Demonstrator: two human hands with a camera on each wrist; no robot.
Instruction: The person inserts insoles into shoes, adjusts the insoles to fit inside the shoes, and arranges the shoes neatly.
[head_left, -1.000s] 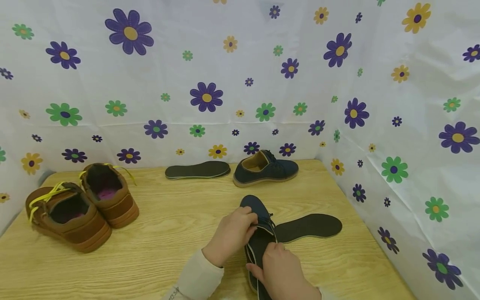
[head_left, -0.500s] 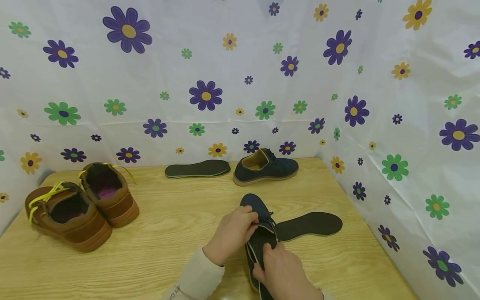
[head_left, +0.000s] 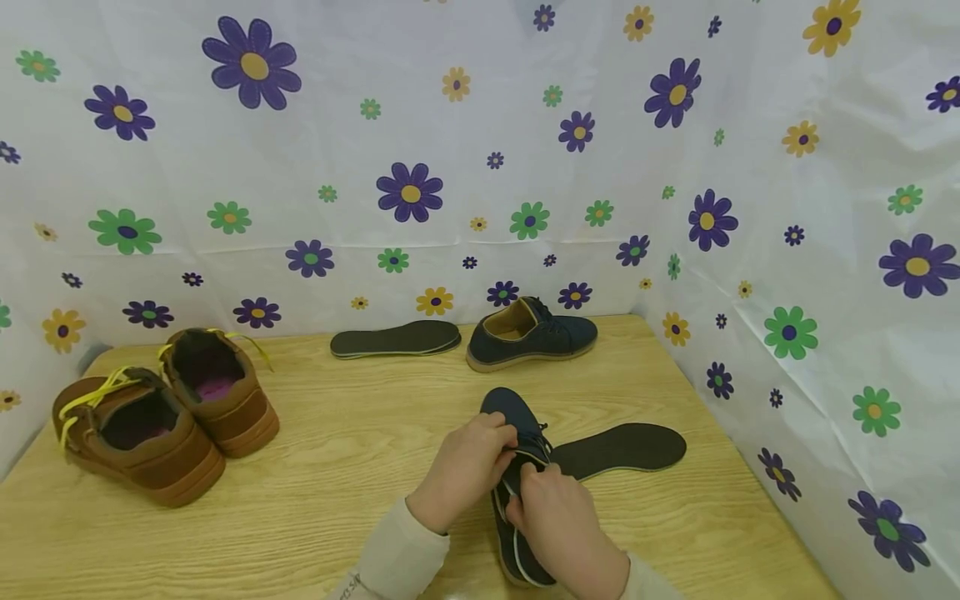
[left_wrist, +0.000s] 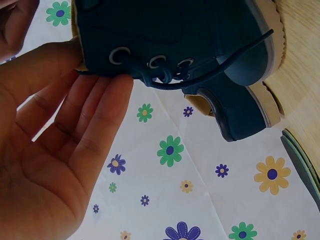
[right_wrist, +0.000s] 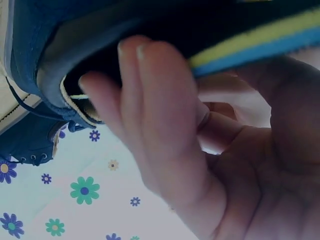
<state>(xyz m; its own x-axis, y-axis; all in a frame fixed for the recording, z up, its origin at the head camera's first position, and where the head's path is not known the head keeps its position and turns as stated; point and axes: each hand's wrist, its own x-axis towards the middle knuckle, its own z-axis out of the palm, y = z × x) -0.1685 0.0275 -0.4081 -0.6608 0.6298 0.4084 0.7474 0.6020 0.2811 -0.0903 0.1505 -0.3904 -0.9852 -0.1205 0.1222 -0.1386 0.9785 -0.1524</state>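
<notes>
A navy lace-up shoe lies toe away from me on the table's front right. My left hand grips its upper by the laces; in the left wrist view the thumb and fingers pinch the eyelet flap. Part of a dark insole sits inside the shoe, its heel end sticking out toward me. My right hand grips this insole by the edge, fingertips inside the shoe opening. Close up in the right wrist view, the insole's side shows yellow and blue layers. The shoe's inner toe is hidden.
Beside the shoe lies a loose black insole. Behind stand another navy shoe and stacked dark insoles. Two brown shoes with yellow laces are at the left. Flowered cloth walls the wooden table.
My right hand has moved forward toward the toe, and the insole has slid deeper into the shoe. The left hand keeps its hold on the upper.
</notes>
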